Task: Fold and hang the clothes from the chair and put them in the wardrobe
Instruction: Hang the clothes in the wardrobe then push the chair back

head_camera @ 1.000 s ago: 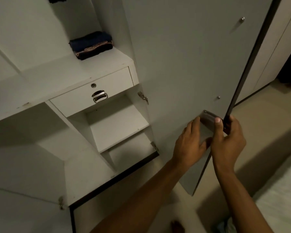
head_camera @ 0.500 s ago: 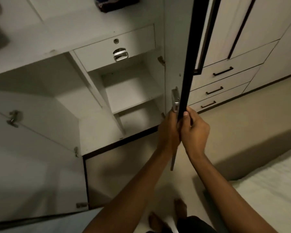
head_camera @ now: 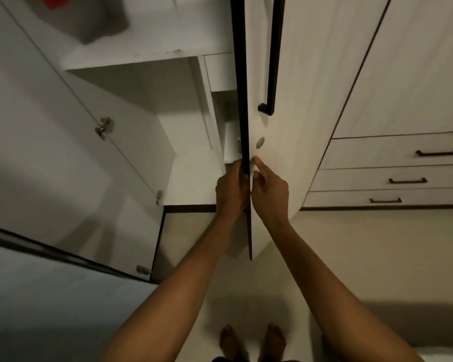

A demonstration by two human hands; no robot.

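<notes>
At the dark edge of a wardrobe door (head_camera: 285, 158), a person's left hand (head_camera: 232, 190) and right hand (head_camera: 271, 194) close their grip from either side, fingers curled round the edge below a round metal lock (head_camera: 260, 142). No writing is legible. Beyond, the wardrobe (head_camera: 147, 56) stands open, grey and red clothes (head_camera: 94, 19) on its upper shelf. Drawers (head_camera: 392, 176) with dark handles lie right; bare feet (head_camera: 251, 340) stand on the floor (head_camera: 377, 257).

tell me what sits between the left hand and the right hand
In the head view, the dark front edge of the wardrobe door runs between them: the left hand is on its inner side, the right hand on its outer face.
</notes>
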